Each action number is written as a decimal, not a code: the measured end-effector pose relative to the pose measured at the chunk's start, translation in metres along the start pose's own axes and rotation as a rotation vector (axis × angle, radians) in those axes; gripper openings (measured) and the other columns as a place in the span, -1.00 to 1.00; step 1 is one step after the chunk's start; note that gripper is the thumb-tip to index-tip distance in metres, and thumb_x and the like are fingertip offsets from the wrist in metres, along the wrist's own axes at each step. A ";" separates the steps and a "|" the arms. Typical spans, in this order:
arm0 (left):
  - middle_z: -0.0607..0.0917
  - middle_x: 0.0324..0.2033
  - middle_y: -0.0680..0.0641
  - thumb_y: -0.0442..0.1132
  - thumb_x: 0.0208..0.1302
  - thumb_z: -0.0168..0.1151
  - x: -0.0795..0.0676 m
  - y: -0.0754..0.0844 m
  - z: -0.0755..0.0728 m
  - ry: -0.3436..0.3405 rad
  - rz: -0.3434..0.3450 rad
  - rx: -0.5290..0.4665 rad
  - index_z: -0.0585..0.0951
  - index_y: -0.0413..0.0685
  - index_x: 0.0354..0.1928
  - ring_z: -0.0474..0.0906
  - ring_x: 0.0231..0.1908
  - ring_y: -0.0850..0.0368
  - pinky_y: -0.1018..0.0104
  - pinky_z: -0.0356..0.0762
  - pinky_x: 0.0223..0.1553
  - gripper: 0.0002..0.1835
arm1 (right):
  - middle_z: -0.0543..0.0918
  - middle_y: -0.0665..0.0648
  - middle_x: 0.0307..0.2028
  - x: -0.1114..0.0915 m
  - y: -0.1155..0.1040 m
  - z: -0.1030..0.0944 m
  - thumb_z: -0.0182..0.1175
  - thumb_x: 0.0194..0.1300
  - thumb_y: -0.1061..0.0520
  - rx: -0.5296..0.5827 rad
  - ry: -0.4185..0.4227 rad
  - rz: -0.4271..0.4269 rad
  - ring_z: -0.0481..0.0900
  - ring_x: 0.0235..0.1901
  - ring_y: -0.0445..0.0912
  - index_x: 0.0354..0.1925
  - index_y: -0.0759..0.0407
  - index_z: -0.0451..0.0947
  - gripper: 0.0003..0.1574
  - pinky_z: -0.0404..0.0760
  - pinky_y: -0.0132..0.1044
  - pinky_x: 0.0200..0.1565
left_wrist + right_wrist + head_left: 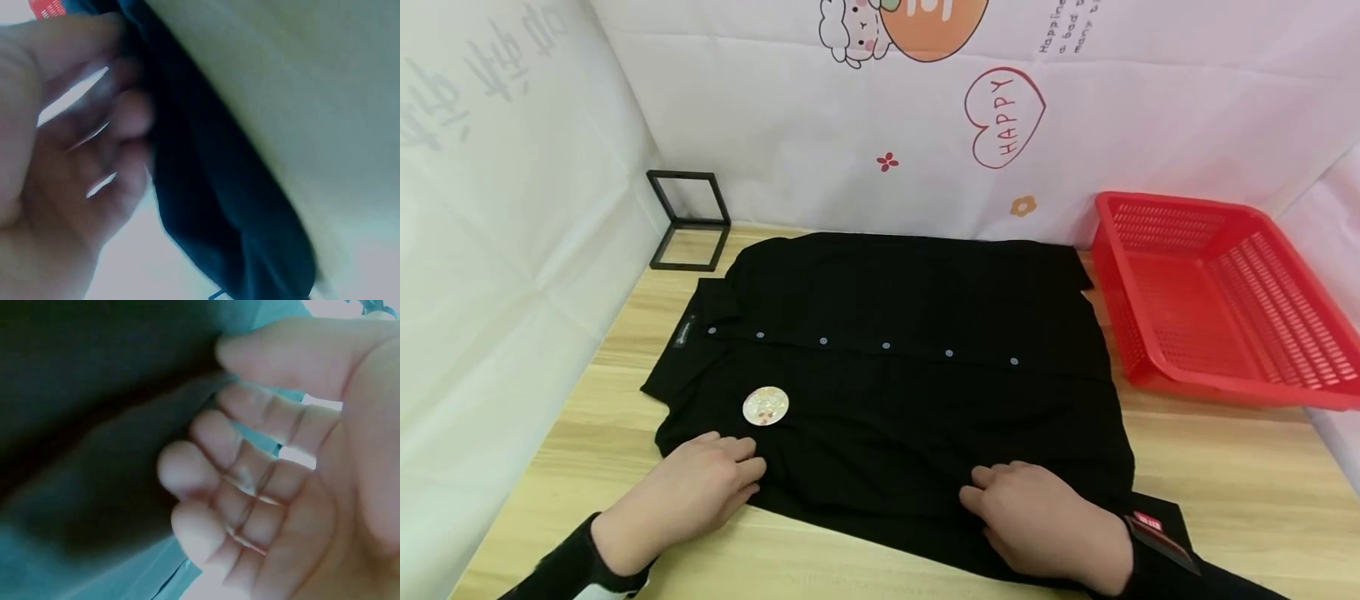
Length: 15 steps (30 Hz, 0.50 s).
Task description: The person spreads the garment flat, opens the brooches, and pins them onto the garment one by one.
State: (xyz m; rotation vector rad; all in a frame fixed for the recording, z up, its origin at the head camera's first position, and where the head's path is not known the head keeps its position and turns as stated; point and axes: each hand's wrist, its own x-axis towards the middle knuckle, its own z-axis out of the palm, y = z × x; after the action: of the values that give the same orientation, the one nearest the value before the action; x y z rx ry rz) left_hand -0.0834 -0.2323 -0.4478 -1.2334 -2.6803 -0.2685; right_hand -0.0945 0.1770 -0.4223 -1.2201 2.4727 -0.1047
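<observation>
A black short-sleeved button-up shirt (887,400) lies spread on the wooden table, collar to the left, with a row of light buttons across it. Near its collar end sits a round pale sticker or badge (766,406). My left hand (711,483) touches the near edge of the shirt just below this disc, its fingers loosely bent. Farther right, my right hand (1037,517) rests on the lower near part of the cloth. In the right wrist view, relaxed bent fingers (187,469) lie against the dark fabric, with the thumb apart from them.
A red plastic basket (1150,354) stands to the right of the shirt. At the back left is a black folding frame (688,223). White printed cloth (820,125) hangs behind and along the left side. A black piece with a red label (1148,521) shows beside my right wrist.
</observation>
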 end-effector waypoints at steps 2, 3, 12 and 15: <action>0.27 -0.50 0.19 -0.25 0.00 0.54 0.001 0.000 0.001 0.048 -0.001 0.015 0.51 0.08 -0.46 0.17 -0.56 0.30 0.40 0.22 -0.53 -0.71 | 0.38 -0.20 -0.48 -0.005 0.000 0.002 0.34 0.24 0.10 0.010 -0.007 0.022 0.31 -0.54 -0.31 -0.27 -0.05 0.60 -0.90 0.47 -0.30 -0.44; 0.28 -0.49 0.17 -0.27 0.01 0.52 0.002 -0.001 0.002 0.070 -0.001 0.024 0.51 0.07 -0.45 0.17 -0.57 0.28 0.40 0.22 -0.54 -0.72 | 0.39 -0.19 -0.49 -0.007 0.001 0.003 0.33 0.24 0.12 0.014 -0.007 0.033 0.31 -0.55 -0.32 -0.28 -0.05 0.60 -0.91 0.46 -0.31 -0.46; 0.36 -0.51 0.14 -0.37 -0.03 0.31 0.004 -0.017 0.003 0.143 0.118 0.028 0.54 0.00 -0.49 0.27 -0.51 0.20 0.35 0.24 -0.48 -0.87 | 0.35 -0.26 -0.48 -0.022 0.009 0.005 0.31 0.22 0.20 0.100 0.029 0.021 0.29 -0.55 -0.35 -0.27 -0.08 0.58 -0.83 0.43 -0.36 -0.49; 0.37 -0.54 0.17 -0.35 -0.04 0.40 0.002 -0.020 0.003 0.105 0.132 0.031 0.57 0.04 -0.47 0.25 -0.49 0.21 0.34 0.22 -0.44 -0.83 | 0.34 -0.28 -0.47 -0.025 0.012 0.006 0.31 0.22 0.22 0.141 0.007 0.019 0.31 -0.53 -0.35 -0.27 -0.11 0.55 -0.79 0.43 -0.37 -0.47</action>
State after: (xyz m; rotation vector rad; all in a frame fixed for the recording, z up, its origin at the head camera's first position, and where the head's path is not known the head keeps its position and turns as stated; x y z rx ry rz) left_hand -0.1000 -0.2427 -0.4517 -1.3412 -2.4936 -0.2645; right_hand -0.0876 0.2044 -0.4234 -1.1392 2.4368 -0.2736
